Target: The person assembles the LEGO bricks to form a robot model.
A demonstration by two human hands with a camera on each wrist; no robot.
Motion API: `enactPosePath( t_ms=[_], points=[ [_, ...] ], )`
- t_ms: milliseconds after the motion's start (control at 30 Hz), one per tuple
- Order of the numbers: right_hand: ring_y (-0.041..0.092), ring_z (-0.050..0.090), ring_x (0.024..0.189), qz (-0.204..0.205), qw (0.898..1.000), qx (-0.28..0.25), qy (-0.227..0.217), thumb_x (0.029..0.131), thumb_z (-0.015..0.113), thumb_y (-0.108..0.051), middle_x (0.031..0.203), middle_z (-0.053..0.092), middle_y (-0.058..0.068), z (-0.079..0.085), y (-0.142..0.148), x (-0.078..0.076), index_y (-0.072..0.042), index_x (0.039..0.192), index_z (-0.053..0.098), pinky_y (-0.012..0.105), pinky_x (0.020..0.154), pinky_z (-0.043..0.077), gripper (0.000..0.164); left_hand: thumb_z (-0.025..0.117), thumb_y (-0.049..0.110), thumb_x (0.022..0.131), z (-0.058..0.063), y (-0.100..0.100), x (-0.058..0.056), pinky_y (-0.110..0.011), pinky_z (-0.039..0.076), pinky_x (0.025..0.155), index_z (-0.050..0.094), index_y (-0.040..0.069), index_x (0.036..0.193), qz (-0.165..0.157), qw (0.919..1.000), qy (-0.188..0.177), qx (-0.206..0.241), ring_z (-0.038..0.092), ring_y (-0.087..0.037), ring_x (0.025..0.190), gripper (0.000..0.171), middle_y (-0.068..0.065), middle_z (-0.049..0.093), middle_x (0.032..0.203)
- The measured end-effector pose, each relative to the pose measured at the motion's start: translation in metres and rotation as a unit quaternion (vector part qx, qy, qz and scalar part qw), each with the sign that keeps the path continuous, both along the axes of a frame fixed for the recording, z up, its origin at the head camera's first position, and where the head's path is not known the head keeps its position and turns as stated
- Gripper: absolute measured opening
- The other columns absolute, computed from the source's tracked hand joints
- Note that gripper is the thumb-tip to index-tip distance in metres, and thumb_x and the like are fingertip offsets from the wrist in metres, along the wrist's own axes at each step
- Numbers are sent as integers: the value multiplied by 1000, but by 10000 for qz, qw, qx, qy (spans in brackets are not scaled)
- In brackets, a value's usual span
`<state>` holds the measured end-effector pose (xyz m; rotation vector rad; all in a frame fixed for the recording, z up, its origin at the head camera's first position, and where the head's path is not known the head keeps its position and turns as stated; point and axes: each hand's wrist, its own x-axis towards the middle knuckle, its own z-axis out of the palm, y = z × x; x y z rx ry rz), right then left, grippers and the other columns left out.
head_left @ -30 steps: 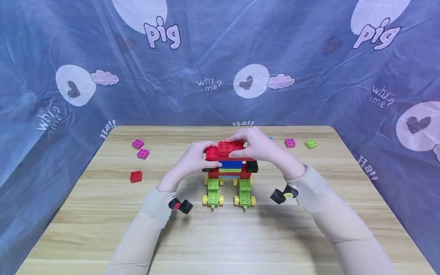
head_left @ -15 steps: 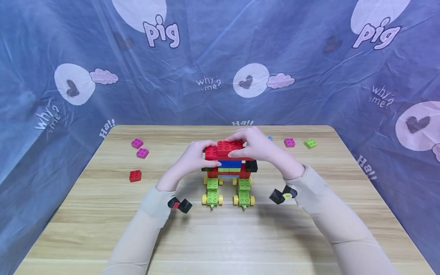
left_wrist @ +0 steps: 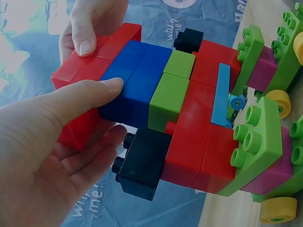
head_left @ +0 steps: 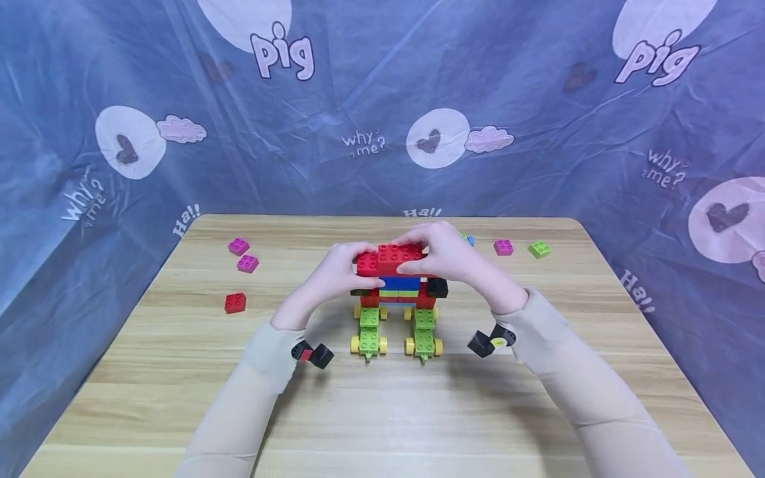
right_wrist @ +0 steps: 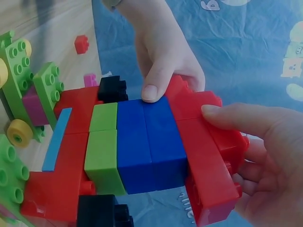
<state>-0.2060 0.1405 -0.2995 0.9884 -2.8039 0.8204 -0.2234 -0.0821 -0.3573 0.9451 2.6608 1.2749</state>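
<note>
A figure built of toy bricks stands mid-table, with blue bricks [head_left: 402, 283] in its body above lime bricks [left_wrist: 170, 97] and red bricks [left_wrist: 189, 132]. My left hand [head_left: 331, 275] grips its upper left side, thumb on the blue bricks in the left wrist view and the other fingers behind. At the top, my right hand [head_left: 445, 255] pinches the uppermost red brick [head_left: 388, 259], its thumb lying on the front face. Black bricks [right_wrist: 97, 210] jut from both sides. Below are green wheeled bases [head_left: 368, 340] with yellow wheels [head_left: 439, 347]. The figure's back is hidden.
Two magenta bricks [head_left: 248, 263] and a loose red brick [head_left: 235, 303] lie on the left of the wooden table [head_left: 179, 378]. Another magenta brick [head_left: 504, 247] and a lime brick [head_left: 539, 249] lie at the back right. A printed blue cloth [head_left: 382, 179] hangs behind.
</note>
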Motion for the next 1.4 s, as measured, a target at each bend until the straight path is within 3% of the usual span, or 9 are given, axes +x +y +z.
enactPosePath(
  t_ms=[267,567,1000,1400],
  points=[
    [19,67,86,-208,9996,-74,-189,77,81,-22,109,72,10,0,1,2,-8,116,71,34,72,55,43,83,17,75,1,1,-1,-33,55,78,64,2,116,-29,10000,-10,20,66,-20,86,48,-12,71,104],
    [17,65,81,-226,9997,-10,-126,76,81,-23,98,73,6,0,-1,1,-9,114,71,33,71,54,41,83,17,75,1,0,-2,-31,55,77,64,2,117,-39,10000,-68,-11,66,-19,85,48,-11,71,103],
    [16,66,81,-186,9985,-176,-474,74,82,-21,96,73,6,0,1,-4,-8,112,72,35,74,53,41,83,17,74,0,1,-2,-30,56,75,64,2,117,-24,10000,-29,25,66,-20,85,49,-12,71,102],
    [15,64,80,-193,9986,-111,-476,75,82,-22,96,73,5,-1,0,-4,-9,112,72,34,73,53,41,83,17,74,-1,0,-2,-30,55,74,64,2,115,13,10000,-68,14,66,-18,83,48,-10,71,100]
  ],
)
